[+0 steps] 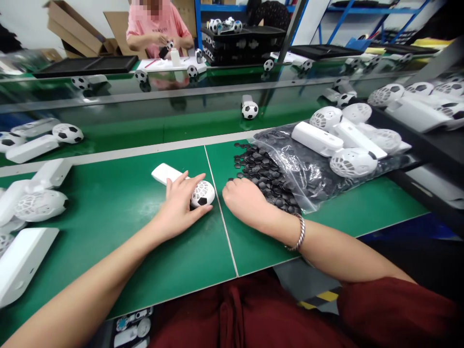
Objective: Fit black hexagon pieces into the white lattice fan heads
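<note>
Gripping a white soccer-ball gadget (203, 192) with left hand (178, 204); curling right hand (243, 199) beside black pieces (267, 175), not showing whether holding any.

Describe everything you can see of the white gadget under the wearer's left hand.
The white gadget looks like smooth plastic: a long body and a rounded head with a web-like openwork pattern and one plainly visible black patch. It lies on the green tabletop, body pointing away and leftward, head just left of a pale seam. The left hand curls around the head, hiding the middle.
</note>
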`<action>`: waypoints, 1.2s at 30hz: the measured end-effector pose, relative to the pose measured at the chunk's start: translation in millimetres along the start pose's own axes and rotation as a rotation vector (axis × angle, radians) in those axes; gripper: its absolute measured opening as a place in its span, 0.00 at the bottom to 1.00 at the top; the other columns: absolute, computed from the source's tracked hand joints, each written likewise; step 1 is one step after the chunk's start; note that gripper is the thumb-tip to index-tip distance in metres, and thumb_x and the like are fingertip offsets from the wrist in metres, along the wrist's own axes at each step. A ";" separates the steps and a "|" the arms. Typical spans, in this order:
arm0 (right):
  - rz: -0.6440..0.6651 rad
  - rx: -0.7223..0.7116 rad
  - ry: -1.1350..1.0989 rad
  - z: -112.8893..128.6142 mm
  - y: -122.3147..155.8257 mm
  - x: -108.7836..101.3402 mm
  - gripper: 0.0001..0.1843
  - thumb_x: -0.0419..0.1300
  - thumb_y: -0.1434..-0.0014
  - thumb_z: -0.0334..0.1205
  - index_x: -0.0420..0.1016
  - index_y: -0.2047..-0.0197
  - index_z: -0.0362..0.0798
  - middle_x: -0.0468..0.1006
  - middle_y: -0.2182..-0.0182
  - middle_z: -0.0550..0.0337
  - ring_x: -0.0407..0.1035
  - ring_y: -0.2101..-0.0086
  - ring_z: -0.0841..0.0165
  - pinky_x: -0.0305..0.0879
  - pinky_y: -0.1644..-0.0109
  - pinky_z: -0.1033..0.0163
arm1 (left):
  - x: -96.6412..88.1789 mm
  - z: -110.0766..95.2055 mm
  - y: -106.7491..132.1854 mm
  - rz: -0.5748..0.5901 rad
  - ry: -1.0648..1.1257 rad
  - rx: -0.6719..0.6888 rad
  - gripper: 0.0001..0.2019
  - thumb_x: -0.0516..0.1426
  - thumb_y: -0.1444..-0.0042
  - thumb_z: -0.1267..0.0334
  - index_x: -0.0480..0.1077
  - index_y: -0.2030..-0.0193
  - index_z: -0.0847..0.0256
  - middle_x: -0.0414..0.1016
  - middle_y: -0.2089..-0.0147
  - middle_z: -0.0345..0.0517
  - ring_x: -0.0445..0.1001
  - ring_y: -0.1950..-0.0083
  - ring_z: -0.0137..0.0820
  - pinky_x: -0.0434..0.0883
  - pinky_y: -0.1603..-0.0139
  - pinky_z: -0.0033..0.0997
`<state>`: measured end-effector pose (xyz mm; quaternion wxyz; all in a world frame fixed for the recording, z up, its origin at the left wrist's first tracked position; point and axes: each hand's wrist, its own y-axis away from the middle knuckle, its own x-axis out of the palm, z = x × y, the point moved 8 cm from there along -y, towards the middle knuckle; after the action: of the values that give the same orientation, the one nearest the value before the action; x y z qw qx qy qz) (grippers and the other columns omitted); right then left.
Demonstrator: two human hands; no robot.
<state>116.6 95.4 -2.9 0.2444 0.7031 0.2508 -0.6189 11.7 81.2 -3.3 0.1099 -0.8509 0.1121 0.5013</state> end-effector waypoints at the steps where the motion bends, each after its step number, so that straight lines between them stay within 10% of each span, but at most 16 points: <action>1: -0.016 -0.009 0.027 4.4 0.5 0.1 0.12 0.49 0.44 0.24 0.74 0.66 0.36 0.74 0.69 0.44 0.68 0.65 0.57 0.60 0.65 0.58 | 0.1 1.0 -0.8 0.038 0.036 0.012 0.31 0.56 0.48 0.53 0.53 0.39 0.58 0.56 0.37 0.52 0.40 0.32 0.46 0.37 0.37 0.60; 5: -0.099 -0.004 -0.043 -4.3 -4.1 2.3 0.12 0.49 0.43 0.26 0.73 0.63 0.37 0.74 0.66 0.45 0.67 0.62 0.56 0.62 0.62 0.56 | -3.7 10.4 -3.4 0.170 0.187 0.039 0.34 0.58 0.52 0.54 0.53 0.39 0.59 0.46 0.33 0.54 0.34 0.31 0.45 0.44 0.35 0.52; 13: -0.252 -0.142 -1.048 -19.0 -3.2 -18.5 0.02 0.61 0.47 0.33 0.74 0.68 0.45 0.77 0.70 0.62 0.70 0.67 0.73 0.65 0.60 0.67 | -0.3 13.4 -5.4 0.230 0.313 0.091 0.34 0.59 0.57 0.64 0.56 0.41 0.57 0.37 0.31 0.53 0.38 0.32 0.44 0.47 0.36 0.48; 20: -0.317 -0.329 -1.126 -4.9 -4.9 -22.1 0.04 0.60 0.46 0.32 0.77 0.67 0.47 0.74 0.68 0.59 0.68 0.64 0.72 0.64 0.55 0.64 | -0.3 1.8 -5.6 0.132 0.352 0.050 0.26 0.60 0.55 0.56 0.62 0.48 0.60 0.52 0.35 0.54 0.35 0.31 0.43 0.45 0.35 0.48; 36: -0.114 -0.059 -1.388 -13.9 -21.7 6.5 0.13 0.65 0.55 0.41 0.66 0.75 0.43 0.67 0.79 0.67 0.58 0.77 0.77 0.57 0.72 0.69 | 0.8 -5.7 -5.3 0.049 0.341 0.126 0.16 0.57 0.52 0.60 0.64 0.55 0.60 0.60 0.40 0.52 0.43 0.33 0.44 0.50 0.37 0.49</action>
<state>113.5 121.2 -8.6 0.3341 0.1236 0.0898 -0.9301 18.4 84.4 -0.9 0.1302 -0.9120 0.1811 0.3442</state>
